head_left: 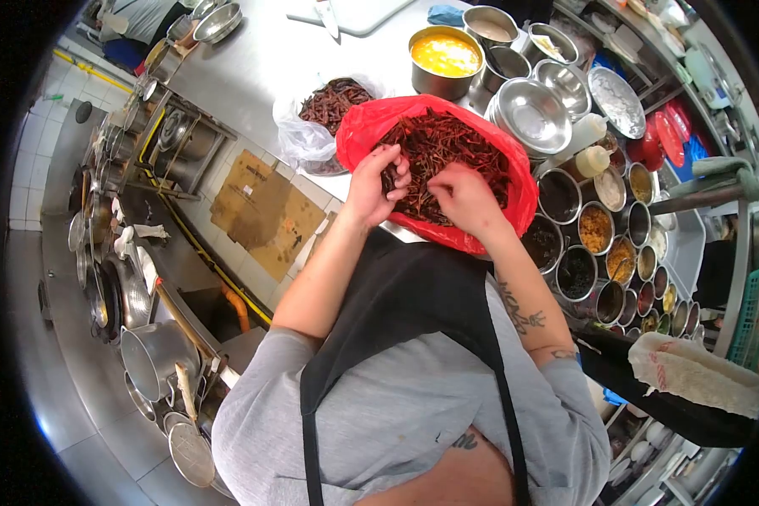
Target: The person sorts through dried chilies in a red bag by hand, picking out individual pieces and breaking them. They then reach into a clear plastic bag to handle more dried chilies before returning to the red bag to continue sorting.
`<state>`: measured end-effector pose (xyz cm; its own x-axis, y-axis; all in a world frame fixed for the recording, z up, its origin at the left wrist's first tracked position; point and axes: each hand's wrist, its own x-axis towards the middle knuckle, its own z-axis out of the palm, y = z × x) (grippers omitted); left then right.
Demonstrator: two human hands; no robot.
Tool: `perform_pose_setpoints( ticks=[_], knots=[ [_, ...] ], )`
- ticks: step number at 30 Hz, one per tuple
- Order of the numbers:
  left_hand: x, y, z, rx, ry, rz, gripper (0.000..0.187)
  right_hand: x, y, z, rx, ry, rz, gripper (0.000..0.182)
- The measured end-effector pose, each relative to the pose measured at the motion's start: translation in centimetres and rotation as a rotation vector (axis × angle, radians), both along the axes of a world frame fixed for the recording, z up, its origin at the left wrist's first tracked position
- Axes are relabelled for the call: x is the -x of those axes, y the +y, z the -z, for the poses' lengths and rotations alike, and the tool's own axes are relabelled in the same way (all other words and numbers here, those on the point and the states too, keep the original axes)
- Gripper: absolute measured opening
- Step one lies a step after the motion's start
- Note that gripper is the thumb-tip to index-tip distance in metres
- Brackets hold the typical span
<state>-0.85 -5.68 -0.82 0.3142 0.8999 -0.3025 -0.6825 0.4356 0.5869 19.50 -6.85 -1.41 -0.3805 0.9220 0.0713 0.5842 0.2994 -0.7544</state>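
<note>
- dried chilies (468,139) filled a red bag (354,126) that stood wide open on the steel table (253,55), right in front of the person.
- the left hand (378,185) was over the bag's near left side, its fingers curled closed around a few dark chilies, with the main heap just beside and beyond it.
- the right hand (464,198) was over the near middle of the heap, fingertips drawn together and pointing down at the chilies; whether it gripped one, i could not tell.
- the hands were near each other but apart, with chilies showing between them.
- a clear bag (299,135) with more chilies sat beside the red one, on the left.
- a pot (437,84) of yellow liquid stood just beyond the red bag.
- steel bowls (535,114) were stacked to its right, near two squeeze bottles (590,160).
- metal tubs (558,171) of seasonings stood in rows farther right.
</note>
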Motion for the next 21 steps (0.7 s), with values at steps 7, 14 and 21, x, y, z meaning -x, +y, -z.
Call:
perform_pose_setpoints(
  ticks=[7, 14, 21],
  knots=[
    [1.2, -0.7, 1.1, -0.018, 0.081, -0.005, 0.018, 1.0, -0.9, 1.3, 0.077, -0.438, 0.142, 0.023],
    [0.7, -1.3, 1.3, -0.084, 0.260, 0.032, 0.011, -0.6, -0.9, 0.5, -0.079, -0.050, 0.222, 0.018],
    [-2.5, -1.4, 0.0, -0.327, 0.634, 0.162, 0.018, -0.3, -0.9, -1.5, 0.032, 0.160, 0.170, 0.019]
  ],
)
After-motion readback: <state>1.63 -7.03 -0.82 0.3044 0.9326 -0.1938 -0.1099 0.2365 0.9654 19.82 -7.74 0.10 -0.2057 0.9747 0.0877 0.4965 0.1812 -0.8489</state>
